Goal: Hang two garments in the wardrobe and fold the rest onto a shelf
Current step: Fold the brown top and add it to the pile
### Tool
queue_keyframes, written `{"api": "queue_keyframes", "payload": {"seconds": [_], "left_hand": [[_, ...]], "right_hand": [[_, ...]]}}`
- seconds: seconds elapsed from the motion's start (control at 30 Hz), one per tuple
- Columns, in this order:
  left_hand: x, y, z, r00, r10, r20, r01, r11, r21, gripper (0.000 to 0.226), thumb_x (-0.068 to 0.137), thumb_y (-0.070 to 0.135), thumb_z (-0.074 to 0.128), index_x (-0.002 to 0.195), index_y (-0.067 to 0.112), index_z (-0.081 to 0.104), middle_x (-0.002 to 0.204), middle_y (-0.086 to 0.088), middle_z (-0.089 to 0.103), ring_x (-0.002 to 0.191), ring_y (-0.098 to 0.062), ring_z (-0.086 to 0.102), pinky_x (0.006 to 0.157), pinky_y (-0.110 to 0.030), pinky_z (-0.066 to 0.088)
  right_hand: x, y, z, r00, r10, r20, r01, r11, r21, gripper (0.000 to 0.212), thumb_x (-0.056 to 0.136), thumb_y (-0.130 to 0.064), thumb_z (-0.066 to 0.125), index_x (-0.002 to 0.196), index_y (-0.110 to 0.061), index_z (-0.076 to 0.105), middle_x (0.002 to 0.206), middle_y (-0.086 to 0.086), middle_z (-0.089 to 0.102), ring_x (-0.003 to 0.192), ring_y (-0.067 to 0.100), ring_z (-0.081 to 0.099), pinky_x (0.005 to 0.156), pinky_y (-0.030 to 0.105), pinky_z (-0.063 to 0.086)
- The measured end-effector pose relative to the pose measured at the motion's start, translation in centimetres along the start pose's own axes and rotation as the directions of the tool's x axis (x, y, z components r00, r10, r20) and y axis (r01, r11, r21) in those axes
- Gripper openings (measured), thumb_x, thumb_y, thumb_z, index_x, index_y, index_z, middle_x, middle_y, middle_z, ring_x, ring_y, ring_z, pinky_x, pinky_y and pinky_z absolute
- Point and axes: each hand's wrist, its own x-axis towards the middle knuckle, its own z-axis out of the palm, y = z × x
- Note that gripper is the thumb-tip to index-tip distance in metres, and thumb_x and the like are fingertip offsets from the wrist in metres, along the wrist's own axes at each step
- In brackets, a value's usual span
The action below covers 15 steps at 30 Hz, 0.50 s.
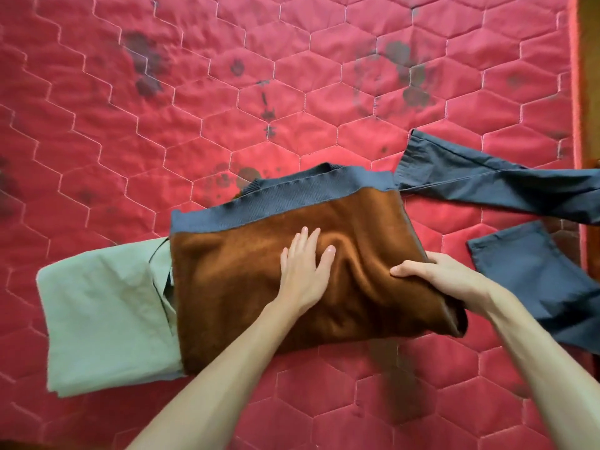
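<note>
The person leans over a bed covered by a red quilted mattress, stitched in hexagons and marked with dark stains. Both bare arms reach down onto a folded brown sweater with a grey ribbed band along its far edge.

The left hand lies flat on the middle of the sweater, fingers spread apart and palm down, pressing the cloth rather than gripping it. Just to the right of it, the right hand has its grip clamped on the sweater's right edge: the thumb lies on top and the fingers curl under the fold. Between the two hands the brown cloth rises in a soft ridge.

Left of the flat hand, a pale green garment lies folded on the mattress, its right side tucked beneath the sweater. Beyond the clamped hand, to the right, dark blue trousers lie spread out, one leg stretching away past the sweater's far corner, the other leg lying near the right wrist.
</note>
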Motion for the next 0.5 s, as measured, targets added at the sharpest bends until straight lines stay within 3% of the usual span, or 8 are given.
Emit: {"api": "queue_keyframes", "payload": {"seconds": [0.1, 0.17, 0.23, 0.3, 0.4, 0.43, 0.5], "left_hand": [[-0.7, 2.5, -2.4, 0.997, -0.069, -0.03, 0.056, 0.947, -0.315, 0.046, 0.106, 0.042, 0.041, 0.146, 0.023, 0.049, 0.151, 0.004, 0.049, 0.138, -0.007, 0.042, 0.114, -0.02, 0.023], [-1.2, 3.5, -3.8, 0.995, -0.092, 0.025, 0.092, 0.853, -0.513, 0.048, 0.101, 0.051, 0.042, 0.138, 0.024, 0.058, 0.139, 0.005, 0.06, 0.127, -0.006, 0.053, 0.114, -0.027, 0.034], [-2.2, 4.4, -5.7, 0.99, -0.082, 0.117, 0.142, 0.648, -0.749, 0.053, 0.101, 0.056, 0.04, 0.131, 0.019, 0.064, 0.128, 0.0, 0.069, 0.118, -0.014, 0.063, 0.106, -0.032, 0.045], [-3.6, 4.0, -8.1, 0.985, -0.041, 0.169, 0.171, 0.428, -0.888, 0.053, 0.104, 0.051, 0.038, 0.122, 0.013, 0.07, 0.112, -0.005, 0.074, 0.101, -0.016, 0.07, 0.093, -0.029, 0.05], [-6.1, 0.2, -12.6, 0.991, -0.043, 0.127, 0.134, 0.249, -0.959, 0.049, 0.101, 0.047, 0.044, 0.099, 0.015, 0.079, 0.098, -0.006, 0.075, 0.088, -0.016, 0.072, 0.083, -0.028, 0.056], [-6.7, -1.7, -14.0, 0.993, -0.084, 0.086, 0.104, 0.252, -0.962, 0.043, 0.098, 0.047, 0.051, 0.098, 0.016, 0.08, 0.099, -0.006, 0.075, 0.09, -0.017, 0.071, 0.085, -0.03, 0.055], [-7.1, -5.5, -16.3, 0.963, -0.268, -0.04, 0.083, 0.433, -0.897, 0.029, 0.091, 0.044, 0.065, 0.097, 0.017, 0.075, 0.092, 0.0, 0.071, 0.086, -0.015, 0.065, 0.082, -0.028, 0.052]], "right_hand": [[-1.7, -3.1, 2.9, 0.994, -0.095, -0.057, 0.091, 0.994, -0.065, 0.025, 0.08, -0.035, 0.074, 0.101, -0.022, 0.066, 0.096, -0.001, 0.075, 0.087, 0.015, 0.071, 0.08, 0.034, 0.054], [-3.2, -6.1, 5.7, 0.983, -0.115, -0.14, 0.086, 0.976, -0.2, 0.032, 0.079, -0.043, 0.07, 0.101, -0.023, 0.059, 0.102, -0.001, 0.07, 0.092, 0.017, 0.066, 0.075, 0.033, 0.048], [-5.1, -9.2, 9.3, 0.958, -0.182, -0.223, 0.095, 0.931, -0.352, 0.045, 0.079, -0.047, 0.065, 0.109, -0.016, 0.053, 0.112, 0.007, 0.068, 0.105, 0.029, 0.062, 0.081, 0.036, 0.046], [-7.5, -12.0, 13.5, 0.929, -0.276, -0.246, 0.133, 0.87, -0.475, 0.047, 0.082, -0.048, 0.061, 0.11, -0.013, 0.045, 0.114, 0.015, 0.066, 0.109, 0.037, 0.061, 0.084, 0.04, 0.045], [-9.2, -14.1, 19.7, 0.904, -0.385, -0.185, 0.226, 0.8, -0.556, 0.042, 0.084, -0.049, 0.057, 0.102, -0.017, 0.037, 0.11, 0.014, 0.066, 0.108, 0.037, 0.061, 0.082, 0.041, 0.045], [-9.1, -14.4, 21.6, 0.905, -0.405, -0.128, 0.273, 0.786, -0.555, 0.042, 0.083, -0.05, 0.056, 0.104, -0.018, 0.039, 0.111, 0.012, 0.065, 0.109, 0.035, 0.06, 0.084, 0.041, 0.046], [-8.3, -14.4, 25.1, 0.92, -0.387, 0.058, 0.361, 0.784, -0.504, 0.047, 0.084, -0.052, 0.054, 0.117, -0.02, 0.044, 0.117, 0.009, 0.063, 0.114, 0.033, 0.057, 0.092, 0.041, 0.047]]}}
